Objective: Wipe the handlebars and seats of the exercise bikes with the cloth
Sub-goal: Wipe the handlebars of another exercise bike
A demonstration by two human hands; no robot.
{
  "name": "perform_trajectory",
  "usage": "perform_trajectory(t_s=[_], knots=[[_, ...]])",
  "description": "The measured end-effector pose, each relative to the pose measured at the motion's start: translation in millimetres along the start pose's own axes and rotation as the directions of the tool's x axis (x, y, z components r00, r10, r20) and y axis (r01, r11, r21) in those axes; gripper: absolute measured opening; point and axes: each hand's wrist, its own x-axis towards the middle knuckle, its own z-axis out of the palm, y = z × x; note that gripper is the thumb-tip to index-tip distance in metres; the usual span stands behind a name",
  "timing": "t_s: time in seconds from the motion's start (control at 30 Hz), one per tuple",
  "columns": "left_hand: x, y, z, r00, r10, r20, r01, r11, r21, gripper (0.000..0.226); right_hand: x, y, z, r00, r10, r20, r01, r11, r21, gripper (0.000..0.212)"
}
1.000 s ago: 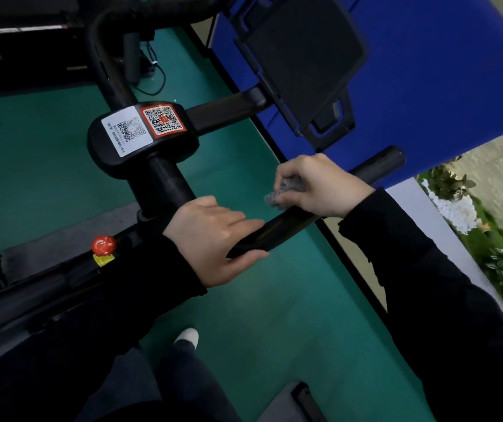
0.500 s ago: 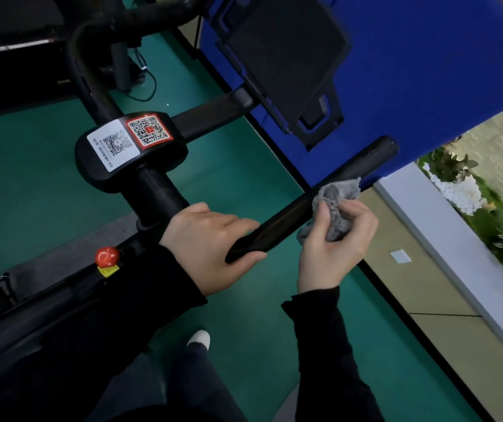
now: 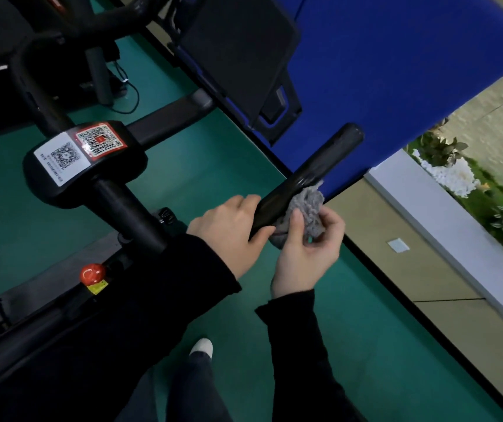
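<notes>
1. Two hands work at centre frame on one bar (image 3: 308, 178), the right-side handlebar, which runs from the centre up toward the blue wall (image 3: 396, 71).
2. Left hand (image 3: 232, 231): fingers wrapped together over the near end of the bar, thumb beneath, steadying it.
3. Right hand (image 3: 306, 248): palm up, thumb and curled fingertips pinching a bunched grey cloth (image 3: 306, 208). The cloth presses against the underside of the bar, just beyond the left hand.
4. Step in hand, as judged: wiping the underside of this bar. The far end, toward upper right, is bare and appears not yet covered.
5. Next move calls for sliding the cloth outward along the bar to its tip, keeping upward pressure, then treating the strip under the left hand once that grip shifts.
6. Remaining, as judged: the other handlebar at upper left, and the seats, which are not in view.
7. Containers: none visible. The console (image 3: 83, 159) at left carries two code labels only.
</notes>
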Motion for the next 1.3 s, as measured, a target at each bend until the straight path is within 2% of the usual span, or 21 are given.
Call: perform_trajectory(t_s=[0.13, 0.23, 0.33, 0.43, 0.57, 0.67, 0.8, 0.93, 1.13, 1.2, 1.3], knots=[[-1, -1, 3, 0.999, -0.02, -0.027, 0.02, 1.0, -0.002, 0.045, 21, 7, 5, 0.998, 0.04, -0.051, -0.035, 0.996, 0.081, 0.02], [-1, -2, 3, 1.0, -0.021, -0.011, 0.021, 0.999, -0.026, 0.045, 6, 14, 7, 0.973, 0.229, -0.035, -0.215, 0.949, 0.23, 0.017], [0, -2, 2, 1.0, -0.021, 0.005, 0.021, 0.999, -0.037, 0.047, 5, 14, 8, 0.871, 0.469, 0.15, -0.48, 0.741, 0.469, 0.016], [0, -2, 1, 1.0, -0.024, -0.002, 0.024, 0.999, -0.037, 0.046, 18, 14, 9, 0.773, 0.528, 0.353, -0.627, 0.543, 0.559, 0.022], [-1, -2, -1, 0.999, -0.047, 0.001, 0.047, 0.998, -0.045, 0.047, 5, 12, 1, 0.639, 0.528, 0.559, -0.769, 0.419, 0.484, 0.031], [0, -3, -2, 0.999, -0.038, 0.005, 0.038, 0.998, -0.059, 0.044, 11, 12, 1, 0.582, 0.521, 0.624, -0.813, 0.375, 0.445, 0.033], [0, -4, -2, 0.999, -0.042, 0.013, 0.043, 0.997, -0.067, 0.045, 19, 12, 4, 0.581, 0.514, 0.631, -0.813, 0.387, 0.434, 0.035], [-1, -4, 0, 0.999, -0.045, -0.003, 0.044, 0.997, -0.064, 0.045, 8, 17, -2, 0.588, 0.48, 0.651, -0.807, 0.392, 0.441, 0.022], [-1, -3, -3, 1.0, -0.03, -0.009, 0.029, 0.995, -0.097, 0.044, 31, 21, 2, 0.686, 0.471, 0.554, -0.725, 0.498, 0.475, 0.022], [-1, -2, -4, 0.999, -0.045, 0.004, 0.045, 0.995, -0.086, 0.045, 33, 23, -1, 0.742, 0.446, 0.5, -0.665, 0.583, 0.466, 0.021], [-2, 2, -4, 0.997, -0.07, -0.041, 0.07, 0.997, -0.016, 0.055, 36, 25, -8, 0.872, 0.355, 0.337, -0.469, 0.801, 0.371, 0.022]])
